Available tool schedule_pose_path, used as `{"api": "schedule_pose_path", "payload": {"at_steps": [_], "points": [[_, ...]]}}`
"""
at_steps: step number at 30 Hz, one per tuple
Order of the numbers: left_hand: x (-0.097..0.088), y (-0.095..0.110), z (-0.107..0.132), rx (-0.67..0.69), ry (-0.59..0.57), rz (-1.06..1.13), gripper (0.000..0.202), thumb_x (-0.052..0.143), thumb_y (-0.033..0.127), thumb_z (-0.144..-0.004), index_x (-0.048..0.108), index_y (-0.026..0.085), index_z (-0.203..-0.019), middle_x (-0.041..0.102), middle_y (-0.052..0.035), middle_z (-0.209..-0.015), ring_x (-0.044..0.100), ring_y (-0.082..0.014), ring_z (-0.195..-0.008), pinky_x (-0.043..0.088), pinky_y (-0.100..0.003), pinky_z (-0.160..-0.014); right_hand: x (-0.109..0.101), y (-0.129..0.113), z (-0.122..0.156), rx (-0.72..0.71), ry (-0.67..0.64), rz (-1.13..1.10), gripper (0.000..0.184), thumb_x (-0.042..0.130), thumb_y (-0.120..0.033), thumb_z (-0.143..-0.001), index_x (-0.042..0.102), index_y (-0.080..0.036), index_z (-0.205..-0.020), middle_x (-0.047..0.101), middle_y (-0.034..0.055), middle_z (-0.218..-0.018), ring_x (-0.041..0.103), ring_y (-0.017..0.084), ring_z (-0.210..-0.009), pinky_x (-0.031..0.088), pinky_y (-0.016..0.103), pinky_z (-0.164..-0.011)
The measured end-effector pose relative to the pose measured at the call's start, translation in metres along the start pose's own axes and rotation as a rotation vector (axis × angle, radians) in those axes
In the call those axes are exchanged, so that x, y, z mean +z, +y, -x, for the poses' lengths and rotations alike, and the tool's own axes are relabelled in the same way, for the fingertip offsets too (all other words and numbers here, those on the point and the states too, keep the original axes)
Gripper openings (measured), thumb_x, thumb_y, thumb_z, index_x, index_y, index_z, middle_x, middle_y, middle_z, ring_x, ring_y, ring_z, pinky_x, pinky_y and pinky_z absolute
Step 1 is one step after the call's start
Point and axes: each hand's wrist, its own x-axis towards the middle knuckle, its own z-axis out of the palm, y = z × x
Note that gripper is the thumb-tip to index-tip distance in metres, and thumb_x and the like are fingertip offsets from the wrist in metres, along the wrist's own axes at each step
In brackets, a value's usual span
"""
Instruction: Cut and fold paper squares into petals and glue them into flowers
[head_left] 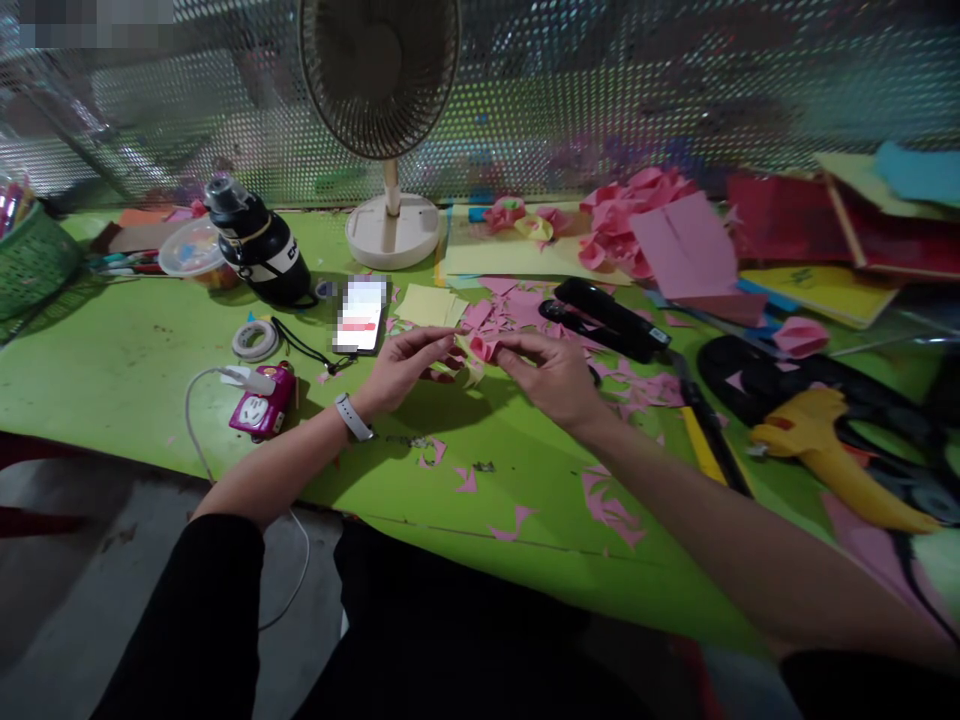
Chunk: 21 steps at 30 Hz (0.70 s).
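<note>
Between my hands, just above the green table point(480, 440), is a small paper flower point(482, 348) with a pink centre and pale yellow paper round it. My left hand point(411, 370), with a white band on the wrist, pinches the yellow paper at its left side. From the right, my right hand point(551, 375) pinches the pink part between thumb and fingers. Pink paper scraps point(510, 305) lie behind the hands, beside a stack of yellow paper squares point(429, 305). A black stapler point(611, 318) rests behind my right hand.
A fan point(392, 230), a black bottle point(259, 245) and a phone point(361, 315) stand or lie at the back left. Nearer are a tape roll point(255, 340) and a purple power adapter point(262, 400). Right are pink paper flowers point(637, 215), a yellow glue gun point(825, 450) and a cutter point(709, 430).
</note>
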Motion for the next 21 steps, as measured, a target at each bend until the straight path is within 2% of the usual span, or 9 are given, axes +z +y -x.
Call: {"api": "schedule_pose_path", "payload": {"at_steps": [7, 11, 14, 18, 21], "points": [[-0.002, -0.002, -0.001, -0.004, -0.010, -0.020, 0.029, 0.073, 0.037, -0.083, 0.073, 0.020, -0.107, 0.074, -0.0066, -0.095, 0.072, -0.0154, -0.083, 0.060, -0.027, -0.066, -0.001, -0.001, 0.000, -0.013, -0.005, 0.028, 0.015, 0.068, -0.027, -0.083, 0.079, -0.026, -0.092, 0.078, 0.0040, -0.094, 0.071, 0.022, -0.088, 0.060, 0.043, -0.078], [-0.003, -0.002, -0.001, -0.004, -0.019, -0.038, 0.029, 0.071, 0.035, -0.084, 0.072, 0.019, -0.109, 0.074, -0.0070, -0.097, 0.071, -0.0147, -0.083, 0.059, -0.026, -0.067, -0.001, -0.003, 0.001, -0.068, 0.012, 0.083, 0.015, 0.066, -0.027, -0.085, 0.078, -0.027, -0.094, 0.078, 0.0039, -0.095, 0.072, 0.023, -0.089, 0.060, 0.046, -0.079], [-0.002, -0.003, 0.000, 0.058, -0.032, -0.107, 0.030, 0.072, 0.031, -0.084, 0.071, 0.018, -0.111, 0.073, -0.0068, -0.097, 0.069, -0.0134, -0.083, 0.059, -0.026, -0.069, 0.000, -0.004, 0.002, -0.187, 0.023, 0.211, 0.018, 0.063, -0.026, -0.088, 0.078, -0.029, -0.098, 0.078, 0.0047, -0.099, 0.071, 0.025, -0.093, 0.058, 0.049, -0.083], [0.002, -0.008, 0.002, 0.190, -0.054, -0.299, 0.034, 0.068, 0.022, -0.085, 0.068, 0.018, -0.118, 0.072, -0.0070, -0.097, 0.067, -0.0114, -0.080, 0.059, -0.025, -0.072, 0.003, -0.003, 0.005, -0.402, 0.011, 0.465, 0.021, 0.060, -0.026, -0.090, 0.077, -0.024, -0.103, 0.077, 0.0090, -0.106, 0.070, 0.029, -0.099, 0.053, 0.054, -0.090], [0.004, -0.011, 0.003, 0.217, -0.056, -0.378, 0.034, 0.066, 0.020, -0.086, 0.069, 0.018, -0.119, 0.073, -0.0095, -0.107, 0.068, -0.0115, -0.081, 0.060, -0.026, -0.072, 0.006, -0.003, 0.008, -0.450, -0.012, 0.584, 0.021, 0.061, -0.023, -0.089, 0.077, -0.023, -0.104, 0.076, 0.0092, -0.111, 0.069, 0.031, -0.102, 0.049, 0.058, -0.096]]}}
